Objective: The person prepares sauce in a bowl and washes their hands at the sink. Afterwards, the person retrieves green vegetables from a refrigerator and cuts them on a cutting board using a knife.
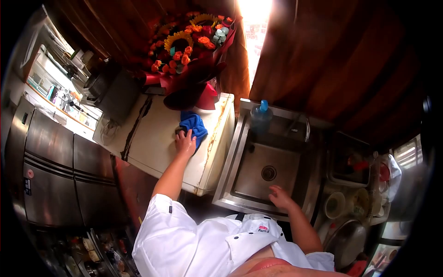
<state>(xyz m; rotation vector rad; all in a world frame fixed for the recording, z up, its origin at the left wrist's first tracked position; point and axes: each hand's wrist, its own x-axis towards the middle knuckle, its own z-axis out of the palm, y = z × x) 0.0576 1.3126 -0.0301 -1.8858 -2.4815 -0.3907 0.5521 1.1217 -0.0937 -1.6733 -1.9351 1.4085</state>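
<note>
My left hand [185, 143] presses down on a crumpled blue cloth [194, 123], fingers curled over its near edge. The cloth lies on the white, rust-marked top of a chest-like appliance [154, 134]. A bouquet [184, 51] of sunflowers and orange roses, in dark red wrapping, stands just beyond the cloth. My right hand [280, 198] hovers over the near side of a steel sink [258, 166], its fingers loosely apart and holding nothing. A drain shows in the basin, a little beyond that hand.
A translucent blue bottle [261, 117] stands at the sink's back left corner, near the faucet [307, 129]. To the right are a dark rectangular tub [350, 159], bowls [334, 204] and a round pan [348, 242]. Steel refrigerator doors [50, 184] stand at left; brown curtains hang behind.
</note>
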